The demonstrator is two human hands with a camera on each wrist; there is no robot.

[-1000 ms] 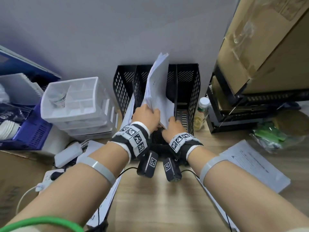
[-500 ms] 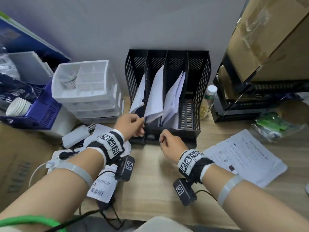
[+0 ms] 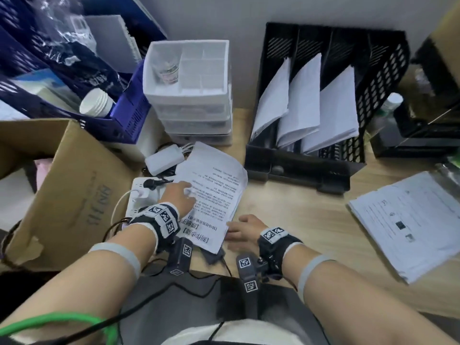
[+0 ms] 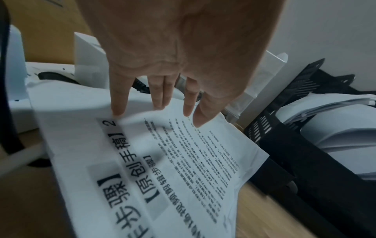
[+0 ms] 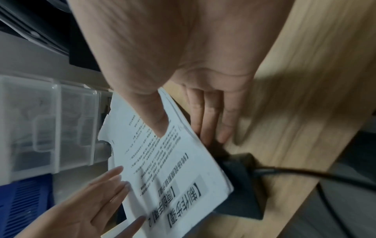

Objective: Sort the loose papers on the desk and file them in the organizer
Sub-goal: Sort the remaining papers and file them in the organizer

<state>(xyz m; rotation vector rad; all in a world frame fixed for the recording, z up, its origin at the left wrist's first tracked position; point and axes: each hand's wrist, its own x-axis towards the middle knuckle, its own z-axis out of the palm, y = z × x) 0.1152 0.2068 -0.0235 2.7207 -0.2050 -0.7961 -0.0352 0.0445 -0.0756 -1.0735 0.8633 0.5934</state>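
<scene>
Wooden desk (image 3: 293,212) fills the middle of the head view, against a pale wall. At upper right stands the black mesh organizer (image 3: 380,78), three of its slots each holding a leaning sheaf of white sheets. Left of centre lies a printed paper stack (image 3: 214,190), partly over a white power strip (image 3: 139,192). The left hand (image 3: 178,195) rests flat on the stack's left part, grip wide. The right hand (image 3: 245,227) meets the stack's lower right edge. A second paper pile (image 3: 410,220) lies at the right edge of the frame, well apart from both hands. A cardboard box (image 3: 67,190) sits at left, white plastic drawers (image 3: 191,90) at upper centre.

Left wrist view: the left hand (image 4: 173,56) has straight, spread fingers (image 4: 119,103), tips touching the paper stack (image 4: 162,161); the organizer (image 4: 301,136) is at right.

Right wrist view: the right hand (image 5: 183,64) pinches the edge of the paper stack (image 5: 168,161), thumb on top, fingers (image 5: 207,116) beneath against the desk (image 5: 305,96). The left hand (image 5: 85,207) lies open at lower left, on the stack.
</scene>
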